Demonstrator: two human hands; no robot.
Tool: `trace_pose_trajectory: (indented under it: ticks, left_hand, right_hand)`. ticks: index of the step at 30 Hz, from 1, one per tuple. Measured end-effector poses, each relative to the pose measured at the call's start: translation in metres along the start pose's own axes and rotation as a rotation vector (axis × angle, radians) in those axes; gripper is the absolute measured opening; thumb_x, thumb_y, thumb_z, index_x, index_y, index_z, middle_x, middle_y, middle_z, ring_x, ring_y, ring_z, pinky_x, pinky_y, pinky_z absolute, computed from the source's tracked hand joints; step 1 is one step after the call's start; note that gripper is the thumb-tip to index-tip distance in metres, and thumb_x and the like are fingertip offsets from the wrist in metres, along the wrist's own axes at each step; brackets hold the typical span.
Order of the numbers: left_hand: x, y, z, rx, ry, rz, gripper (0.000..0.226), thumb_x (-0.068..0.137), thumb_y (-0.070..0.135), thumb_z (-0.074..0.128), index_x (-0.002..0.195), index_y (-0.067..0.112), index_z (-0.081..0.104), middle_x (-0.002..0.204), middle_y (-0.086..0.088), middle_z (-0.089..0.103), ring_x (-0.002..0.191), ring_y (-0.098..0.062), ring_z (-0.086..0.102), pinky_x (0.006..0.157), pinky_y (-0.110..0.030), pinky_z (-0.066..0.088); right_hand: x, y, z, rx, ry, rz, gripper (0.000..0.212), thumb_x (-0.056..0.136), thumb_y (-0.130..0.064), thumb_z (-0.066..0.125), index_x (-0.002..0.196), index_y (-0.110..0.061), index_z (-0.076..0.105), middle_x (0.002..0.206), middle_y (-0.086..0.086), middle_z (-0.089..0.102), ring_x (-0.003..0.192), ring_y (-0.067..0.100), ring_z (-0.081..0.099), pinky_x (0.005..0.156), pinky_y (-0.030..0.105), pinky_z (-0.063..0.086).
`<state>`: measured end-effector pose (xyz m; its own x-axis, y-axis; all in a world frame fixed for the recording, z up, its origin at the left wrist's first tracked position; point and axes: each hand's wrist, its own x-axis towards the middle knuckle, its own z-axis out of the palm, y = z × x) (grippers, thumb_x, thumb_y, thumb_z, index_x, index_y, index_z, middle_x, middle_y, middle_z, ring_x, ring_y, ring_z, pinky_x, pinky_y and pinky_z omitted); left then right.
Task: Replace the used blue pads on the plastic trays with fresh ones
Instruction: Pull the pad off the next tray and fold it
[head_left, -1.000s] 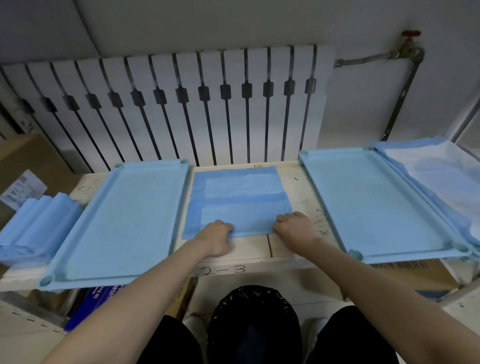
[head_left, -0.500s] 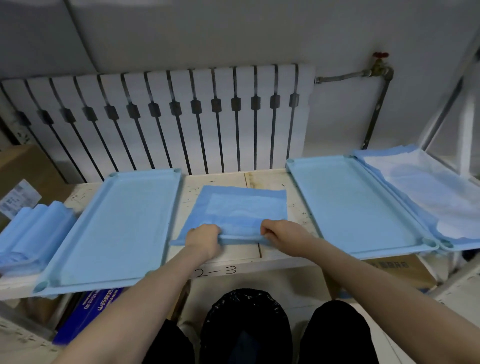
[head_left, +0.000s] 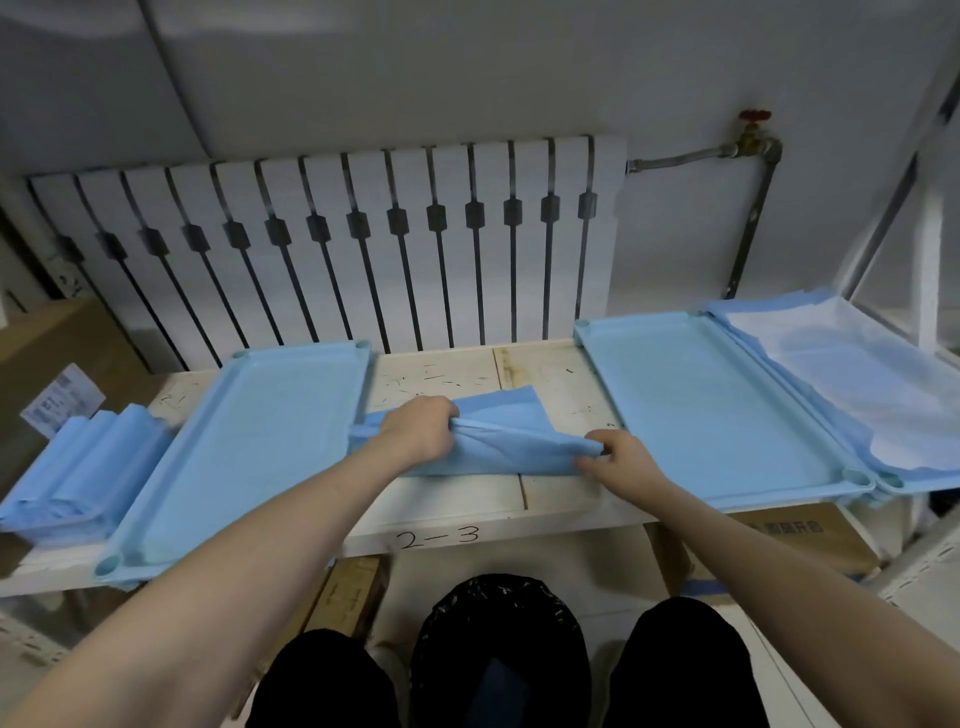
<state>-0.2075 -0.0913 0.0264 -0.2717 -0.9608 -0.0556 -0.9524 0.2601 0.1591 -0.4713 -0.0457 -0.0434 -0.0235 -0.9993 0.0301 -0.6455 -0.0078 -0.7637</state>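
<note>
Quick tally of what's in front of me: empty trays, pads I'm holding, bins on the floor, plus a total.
empty trays: 2
held pad: 1
bin: 1
Total: 4

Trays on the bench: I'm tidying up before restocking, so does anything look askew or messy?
Yes. The white-faced pad on the far-right tray lies rumpled, edges draped over the rim. The middle pad is bunched up off the bench, gripped by left hand and right hand.
</note>
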Motion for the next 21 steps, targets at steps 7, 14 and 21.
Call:
trace_pose_trajectory:
  ticks: [7, 14, 21]
  left_hand:
    - [0.029, -0.018, -0.013, -0.097, 0.013, -0.085, 0.022, 0.075, -0.001, 0.040, 0.067, 0.017, 0.049, 0.083, -0.002, 0.055, 0.086, -0.027, 0.052, 0.070, -0.031, 0.044]
    - [0.070, -0.040, -0.003, -0.062, -0.009, -0.162, 0.018, 0.080, 0.005, 0.042, 0.087, 0.019, 0.052, 0.098, -0.003, 0.056, 0.096, -0.027, 0.055, 0.076, -0.032, 0.045]
    - [0.104, -0.058, 0.026, -0.024, -0.031, -0.210, 0.024, 0.081, 0.004, 0.039, 0.092, 0.015, 0.056, 0.106, -0.003, 0.060, 0.095, -0.025, 0.055, 0.073, -0.033, 0.044]
  right_hand:
    - [0.034, -0.010, 0.012, 0.246, 0.121, -0.013, 0.058, 0.083, -0.047, 0.051, 0.104, 0.007, 0.053, 0.099, 0.033, 0.056, 0.084, 0.039, 0.059, 0.078, 0.049, 0.051]
    - [0.079, -0.022, 0.025, 0.213, 0.175, -0.003, 0.034, 0.094, -0.029, 0.050, 0.069, -0.016, 0.031, 0.063, -0.001, 0.027, 0.059, 0.013, 0.029, 0.057, 0.027, 0.024]
    - [0.112, -0.003, 0.042, -0.031, -0.033, 0.125, 0.027, 0.095, -0.035, 0.048, 0.075, -0.016, 0.049, 0.067, -0.003, 0.052, 0.064, 0.014, 0.047, 0.053, 0.025, 0.033]
